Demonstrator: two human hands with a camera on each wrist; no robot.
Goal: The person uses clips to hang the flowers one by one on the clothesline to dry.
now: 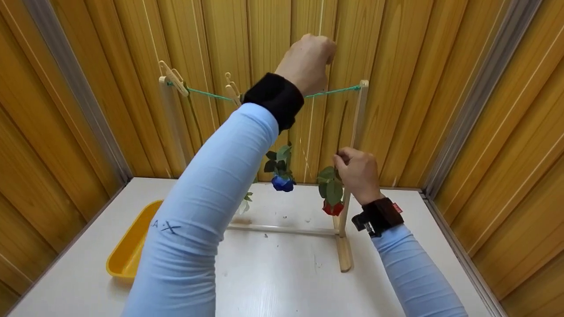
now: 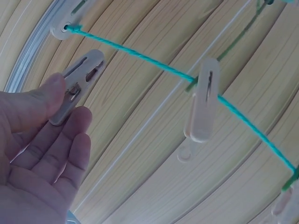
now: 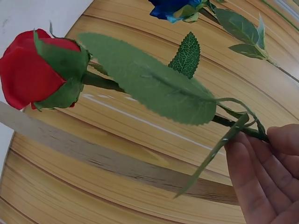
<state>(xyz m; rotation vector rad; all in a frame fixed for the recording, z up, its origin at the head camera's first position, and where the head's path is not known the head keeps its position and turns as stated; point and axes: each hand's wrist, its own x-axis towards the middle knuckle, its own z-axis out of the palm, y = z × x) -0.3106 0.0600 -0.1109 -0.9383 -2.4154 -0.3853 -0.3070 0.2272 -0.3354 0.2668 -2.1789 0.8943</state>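
My left hand (image 1: pixel 308 61) is raised above the green cord (image 1: pixel 335 91). It pinches a pale clothespin (image 2: pixel 79 86) between thumb and fingers, apart from the cord in the left wrist view. Lower down, near the right post, my right hand (image 1: pixel 359 174) pinches the stem of a red rose (image 1: pixel 332 208). That rose is upside down, its stem rising past my fingers and its bloom below. Another clothespin (image 2: pixel 205 102) grips the cord and a stem end. A blue rose (image 1: pixel 283 183) hangs head down, and a white flower (image 1: pixel 243 206) is partly hidden behind my left arm.
The wooden frame's right post (image 1: pixel 359 119) stands just behind my right hand, with its foot (image 1: pixel 345 255) on the white table (image 1: pixel 273 281). At the cord's left end sits a clothespin (image 1: pixel 174 79). A yellow tray (image 1: pixel 115 269) lies left, partly covered by my sleeve. Wood-patterned walls surround the table.
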